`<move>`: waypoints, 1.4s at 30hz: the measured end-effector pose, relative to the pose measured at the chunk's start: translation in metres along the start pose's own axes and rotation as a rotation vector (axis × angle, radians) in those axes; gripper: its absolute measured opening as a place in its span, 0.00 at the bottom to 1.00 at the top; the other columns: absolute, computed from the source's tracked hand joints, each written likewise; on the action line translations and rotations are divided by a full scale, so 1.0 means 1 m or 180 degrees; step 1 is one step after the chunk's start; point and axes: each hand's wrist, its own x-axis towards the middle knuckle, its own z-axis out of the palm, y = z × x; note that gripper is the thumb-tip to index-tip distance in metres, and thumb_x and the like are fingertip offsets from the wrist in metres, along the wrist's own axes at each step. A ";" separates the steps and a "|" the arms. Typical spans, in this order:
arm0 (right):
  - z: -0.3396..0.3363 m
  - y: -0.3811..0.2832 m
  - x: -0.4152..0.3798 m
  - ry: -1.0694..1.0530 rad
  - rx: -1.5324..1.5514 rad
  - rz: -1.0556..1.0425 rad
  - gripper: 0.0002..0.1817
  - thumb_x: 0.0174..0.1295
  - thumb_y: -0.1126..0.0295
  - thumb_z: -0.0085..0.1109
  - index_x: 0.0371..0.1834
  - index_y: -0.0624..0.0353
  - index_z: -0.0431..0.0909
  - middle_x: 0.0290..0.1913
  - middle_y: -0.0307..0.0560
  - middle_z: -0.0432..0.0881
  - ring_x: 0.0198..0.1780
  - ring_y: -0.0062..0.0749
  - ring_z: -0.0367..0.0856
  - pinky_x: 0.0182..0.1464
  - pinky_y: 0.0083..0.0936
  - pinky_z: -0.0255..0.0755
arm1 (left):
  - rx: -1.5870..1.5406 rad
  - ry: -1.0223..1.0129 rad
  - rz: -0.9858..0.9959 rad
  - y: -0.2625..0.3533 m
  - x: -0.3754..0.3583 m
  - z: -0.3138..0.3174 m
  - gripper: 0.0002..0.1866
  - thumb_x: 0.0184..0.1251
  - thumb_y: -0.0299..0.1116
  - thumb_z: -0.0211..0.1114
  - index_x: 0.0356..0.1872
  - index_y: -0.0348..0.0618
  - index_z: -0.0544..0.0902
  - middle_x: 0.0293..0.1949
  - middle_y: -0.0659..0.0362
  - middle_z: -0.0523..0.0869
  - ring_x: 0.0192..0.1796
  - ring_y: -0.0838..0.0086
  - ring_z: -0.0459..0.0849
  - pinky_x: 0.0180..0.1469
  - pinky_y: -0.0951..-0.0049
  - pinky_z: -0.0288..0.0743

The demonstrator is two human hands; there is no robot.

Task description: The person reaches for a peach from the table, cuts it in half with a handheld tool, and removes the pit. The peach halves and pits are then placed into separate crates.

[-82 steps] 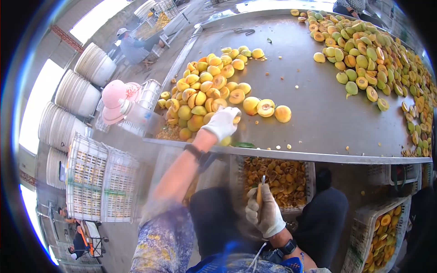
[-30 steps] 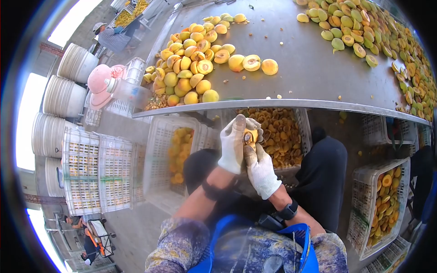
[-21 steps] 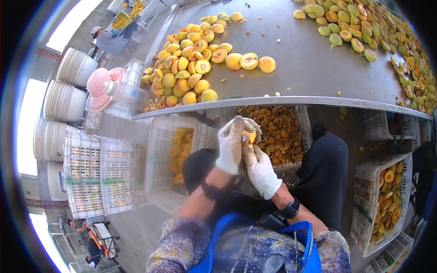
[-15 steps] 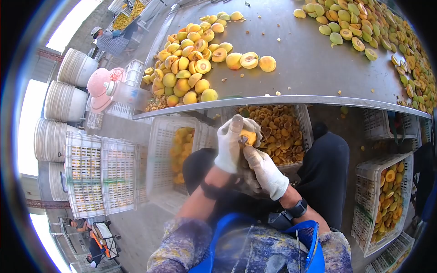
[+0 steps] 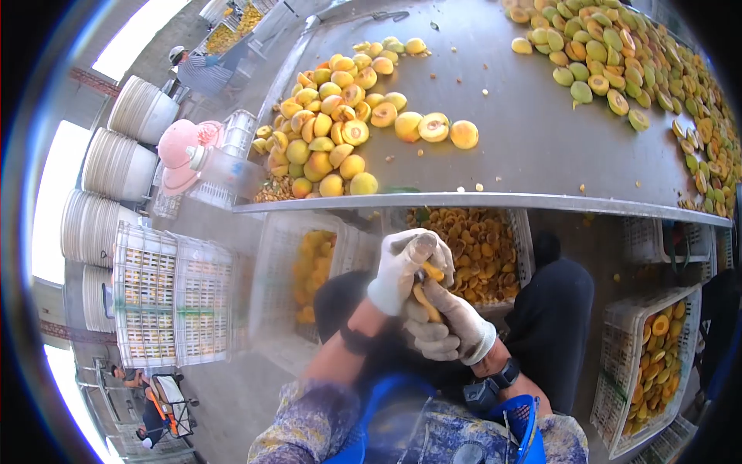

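Observation:
My left hand (image 5: 398, 271), in a whitish glove, is closed around a piece of yellow peach (image 5: 433, 272), mostly hidden by the fingers. Against it, my gloved right hand (image 5: 456, 321) grips a small pitting knife (image 5: 427, 300); its tan, curved handle shows, and a bit of dark metal meets the fruit. Both hands are together in front of my lap, just below the table edge. Behind them stands a crate (image 5: 524, 243) of peach pieces (image 5: 483, 251).
On the metal table (image 5: 495, 147) lie a pile of yellow peaches (image 5: 332, 116) at left and a larger heap of halves (image 5: 618, 54) at right. Fruit-filled crates stand at left (image 5: 282, 247) and right (image 5: 618, 348). Stacked crates (image 5: 174, 294) and other people (image 5: 202, 71) are further left.
My right hand has turned and dropped slightly, showing the tan handle. Less of the peach shows between my fingers. The whole view has shifted, with the table sitting lower.

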 end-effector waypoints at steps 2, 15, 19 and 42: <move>-0.015 0.005 0.010 -0.0742 0.0611 0.0035 0.28 0.71 0.39 0.45 0.31 0.55 0.67 0.16 0.31 0.63 0.10 0.13 0.59 0.10 0.13 0.53 | -0.0568 -0.0018 -0.0176 0.000 0.006 0.000 0.26 0.70 0.54 0.61 0.25 0.38 0.76 0.25 0.52 0.80 0.25 0.67 0.80 0.28 0.71 0.75; -0.039 0.019 0.030 0.0928 0.1274 -0.0459 0.25 0.64 0.35 0.52 0.26 0.44 0.70 0.14 0.26 0.53 0.12 0.18 0.51 0.16 0.19 0.46 | 0.4785 0.1595 0.0551 0.103 0.020 -0.173 0.11 0.59 0.31 0.69 0.41 0.38 0.85 0.45 0.52 0.85 0.45 0.64 0.84 0.50 0.69 0.77; -0.025 0.008 0.031 0.1061 0.1047 -0.0384 0.24 0.65 0.35 0.51 0.31 0.43 0.72 0.12 0.25 0.51 0.11 0.17 0.51 0.14 0.18 0.45 | 0.5543 0.0702 0.1110 0.066 0.148 -0.140 0.24 0.57 0.33 0.66 0.57 0.41 0.78 0.60 0.48 0.78 0.63 0.54 0.74 0.67 0.62 0.67; 0.021 0.005 0.016 0.1387 -0.0849 -0.2098 0.18 0.71 0.49 0.52 0.52 0.50 0.69 0.27 0.37 0.77 0.14 0.13 0.59 0.14 0.12 0.54 | 0.1689 -0.0093 -0.0146 0.028 -0.024 -0.020 0.22 0.60 0.23 0.69 0.56 0.37 0.75 0.54 0.53 0.82 0.55 0.70 0.81 0.60 0.69 0.74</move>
